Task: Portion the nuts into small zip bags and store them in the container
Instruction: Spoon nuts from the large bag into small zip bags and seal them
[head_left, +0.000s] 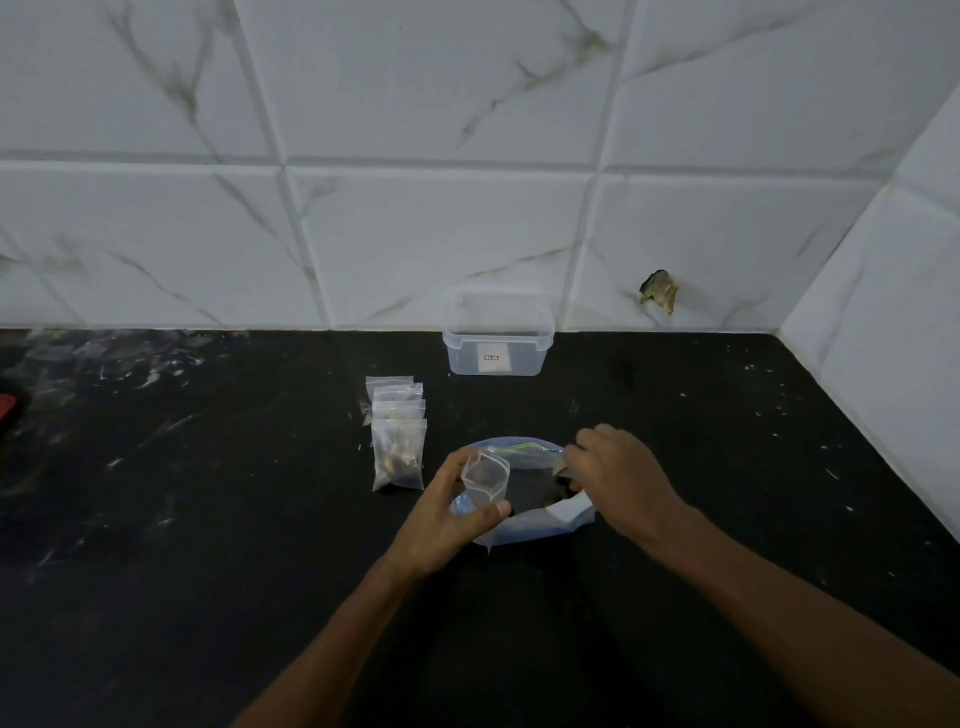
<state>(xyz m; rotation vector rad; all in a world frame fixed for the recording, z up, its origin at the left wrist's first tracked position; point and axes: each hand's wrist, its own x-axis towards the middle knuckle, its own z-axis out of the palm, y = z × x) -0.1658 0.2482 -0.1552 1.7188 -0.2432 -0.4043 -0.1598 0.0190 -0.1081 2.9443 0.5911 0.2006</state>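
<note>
My left hand (447, 512) holds a small clear zip bag (485, 480) upright with its mouth open; it looks empty. Right behind it lies a large blue-edged bag (524, 525) of nuts, mouth gaping. My right hand (615, 480) reaches into that mouth, fingers closed around the bag's edge or the nuts inside; which one is hidden. A row of several small filled zip bags (397, 439) lies to the left. The clear plastic container (496, 332) stands open against the wall, with no bags visible inside.
The black stone counter (208, 519) runs to a white tiled wall at the back and a second wall on the right. A red object (8, 408) shows at the far left edge. A broken hole (660, 291) marks the wall tile.
</note>
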